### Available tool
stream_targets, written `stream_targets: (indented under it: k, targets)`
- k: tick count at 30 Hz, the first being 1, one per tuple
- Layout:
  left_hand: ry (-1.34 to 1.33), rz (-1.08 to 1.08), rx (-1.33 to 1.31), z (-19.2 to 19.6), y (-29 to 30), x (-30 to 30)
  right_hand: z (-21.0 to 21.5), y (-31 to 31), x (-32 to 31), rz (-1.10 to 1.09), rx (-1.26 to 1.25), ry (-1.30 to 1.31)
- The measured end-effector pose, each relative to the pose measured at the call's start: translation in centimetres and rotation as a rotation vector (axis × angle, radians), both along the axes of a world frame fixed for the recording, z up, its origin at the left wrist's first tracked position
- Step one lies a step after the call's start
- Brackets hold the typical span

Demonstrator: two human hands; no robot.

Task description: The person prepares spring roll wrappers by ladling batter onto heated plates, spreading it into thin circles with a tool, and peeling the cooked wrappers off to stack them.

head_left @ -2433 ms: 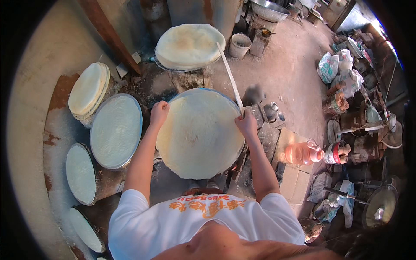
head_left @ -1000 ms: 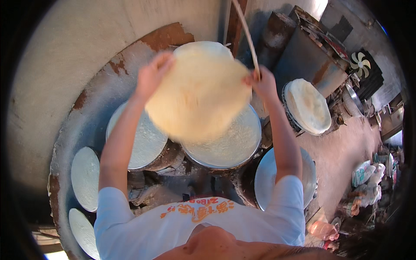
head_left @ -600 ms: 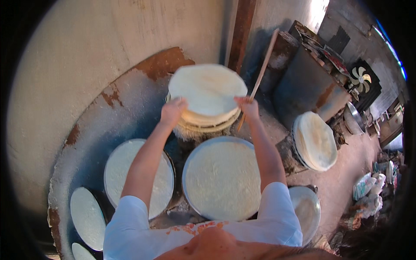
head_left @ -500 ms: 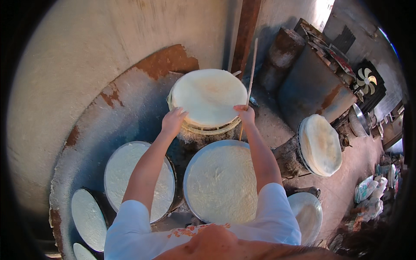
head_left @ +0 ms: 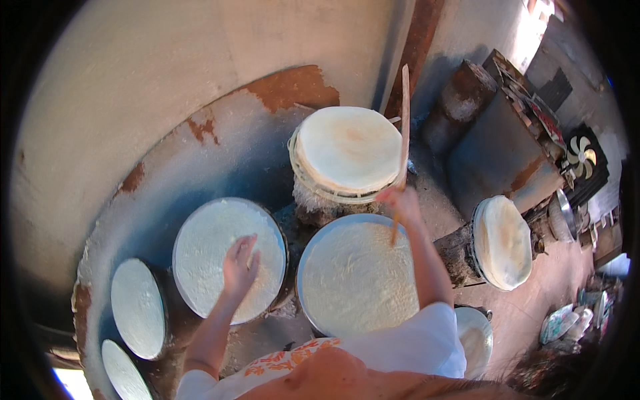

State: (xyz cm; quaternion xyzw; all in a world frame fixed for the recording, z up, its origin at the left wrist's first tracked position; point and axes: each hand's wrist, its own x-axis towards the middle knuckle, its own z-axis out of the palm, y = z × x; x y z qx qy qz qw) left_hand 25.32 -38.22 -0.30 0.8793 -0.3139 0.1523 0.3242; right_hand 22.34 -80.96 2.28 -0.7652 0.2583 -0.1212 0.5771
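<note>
My right hand point(head_left: 402, 201) is closed round a long thin wooden stick point(head_left: 405, 127), which stands nearly upright, its lower end over the middle round pan point(head_left: 310, 243). Beside that hand, a stack of round, thin, cream-coloured flatbreads point(head_left: 350, 150) rests on a woven tray point(head_left: 298, 163). My left hand point(head_left: 239, 265) is over the left round pan point(head_left: 183, 230), fingers apart and nothing in it. Pale, lumpy layers, like dough or batter, cover both pans; whether the left hand touches its layer, I cannot tell.
Two more pale-covered pans point(head_left: 138, 308) stand at the far left along a curved, rust-patched wall point(head_left: 287, 90). To the right, a second stack of flatbreads point(head_left: 503, 243) leans on a blackened support. Behind it are a large metal box point(head_left: 493, 143) and a fan point(head_left: 581, 157).
My left hand has left the tray of flatbreads and moved down-left over the left pan. My right hand has drawn slightly nearer, still with the stick. The whole view has shifted.
</note>
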Motion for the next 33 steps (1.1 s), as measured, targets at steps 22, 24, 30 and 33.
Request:
stream_targets:
  k: [22,24,30,33]
  targets:
    - [1.055,0.91,-1.435,-7.9,22.6,-45.0,-40.4,26.0,-33.1,-0.292,0.786,0.661]
    - [0.994,0.92,-1.431,-9.1,23.4,-46.6,-41.7,25.4,-30.3,-0.471,0.828,0.533]
    - [1.044,0.919,-1.395,-9.6,23.8,-45.7,-46.6,21.8,-27.6,-0.553,0.758,0.655]
    - [1.049,1.01,-1.317,-8.2,23.1,-47.1,-45.1,24.3,-28.1,-0.484,0.825,0.641]
